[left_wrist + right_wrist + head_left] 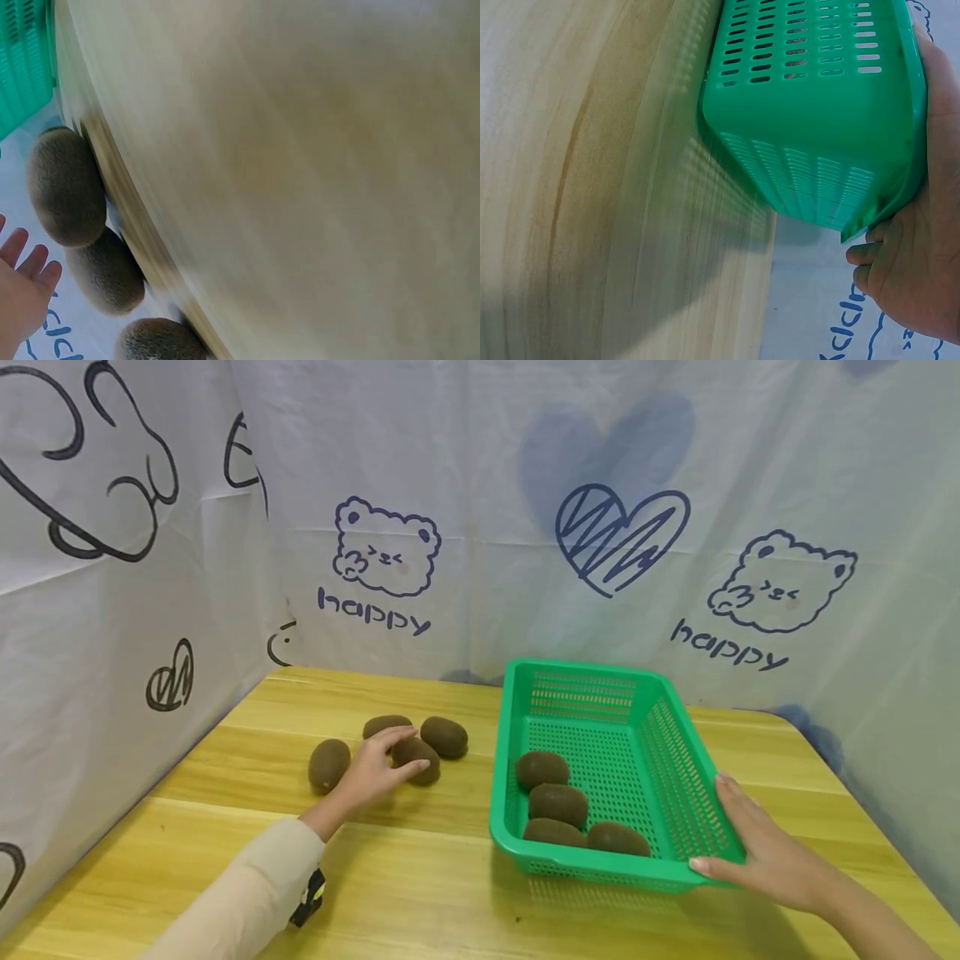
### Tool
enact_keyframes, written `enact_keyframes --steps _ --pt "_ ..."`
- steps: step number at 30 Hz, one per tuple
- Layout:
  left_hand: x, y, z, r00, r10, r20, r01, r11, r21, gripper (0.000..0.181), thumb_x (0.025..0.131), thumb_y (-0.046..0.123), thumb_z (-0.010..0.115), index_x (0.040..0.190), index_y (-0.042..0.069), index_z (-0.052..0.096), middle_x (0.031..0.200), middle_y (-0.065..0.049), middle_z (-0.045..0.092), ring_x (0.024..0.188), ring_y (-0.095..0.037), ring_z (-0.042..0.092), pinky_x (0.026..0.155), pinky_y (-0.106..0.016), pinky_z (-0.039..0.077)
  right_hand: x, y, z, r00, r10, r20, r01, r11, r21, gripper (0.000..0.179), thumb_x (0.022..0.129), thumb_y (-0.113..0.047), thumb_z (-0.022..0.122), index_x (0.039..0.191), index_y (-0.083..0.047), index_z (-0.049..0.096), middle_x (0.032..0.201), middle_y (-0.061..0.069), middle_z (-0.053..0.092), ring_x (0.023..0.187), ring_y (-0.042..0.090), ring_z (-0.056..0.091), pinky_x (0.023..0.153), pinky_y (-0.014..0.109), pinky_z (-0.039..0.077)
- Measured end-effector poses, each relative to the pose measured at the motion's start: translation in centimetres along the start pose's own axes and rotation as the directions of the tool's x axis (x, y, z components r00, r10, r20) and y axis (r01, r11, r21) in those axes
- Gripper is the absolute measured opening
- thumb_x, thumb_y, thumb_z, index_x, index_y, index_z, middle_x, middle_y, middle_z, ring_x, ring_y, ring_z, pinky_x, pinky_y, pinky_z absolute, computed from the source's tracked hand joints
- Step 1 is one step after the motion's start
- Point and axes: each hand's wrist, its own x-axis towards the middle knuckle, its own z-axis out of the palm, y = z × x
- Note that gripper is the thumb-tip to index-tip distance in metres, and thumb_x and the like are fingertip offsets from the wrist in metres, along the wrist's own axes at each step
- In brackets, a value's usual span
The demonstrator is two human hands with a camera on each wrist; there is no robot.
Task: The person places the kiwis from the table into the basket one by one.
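Observation:
My left hand reaches over a group of brown kiwis on the table, thumb and fingers spread about the nearest kiwi. In the left wrist view the left hand shows relaxed fingers close to a kiwi. Around it lie a kiwi to the right, a partly covered kiwi behind, and a kiwi to the left. At its near right corner, my right hand holds the green basket by the rim. Several kiwis sit in the basket's near left part.
The wooden table carries everything. A white cloth printed with bears and hearts hangs behind it and along the sides. On the left wrist is a dark strap below a cream sleeve.

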Motion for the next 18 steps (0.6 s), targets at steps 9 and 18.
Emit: enact_keyframes --steps 9,18 --pt "0.4 -1.0 -0.2 0.997 -0.037 0.07 0.035 0.999 0.028 0.058 0.082 0.021 0.071 0.129 -0.007 0.05 0.133 -0.025 0.049 0.123 -0.039 0.046 0.1 -0.05 0.043 0.1 0.1 -0.1 1.0 0.006 0.001 -0.006 1.0 -0.001 0.102 0.084 -0.036 0.064 0.148 -0.003 -0.009 0.152 0.03 -0.006 0.135 0.055 0.001 0.099 0.076 0.007" --pt "0.7 -1.4 -0.3 0.988 -0.068 0.137 0.064 0.997 0.034 0.061 0.081 0.022 0.072 0.13 -0.005 0.048 0.135 -0.023 0.048 0.126 -0.04 0.043 0.102 -0.052 0.04 0.1 -0.1 -0.2 1.0 0.015 0.002 -0.015 1.0 -0.023 0.103 0.083 -0.036 0.064 0.148 -0.002 -0.009 0.151 0.03 -0.005 0.134 0.057 0.003 0.095 0.077 0.014"
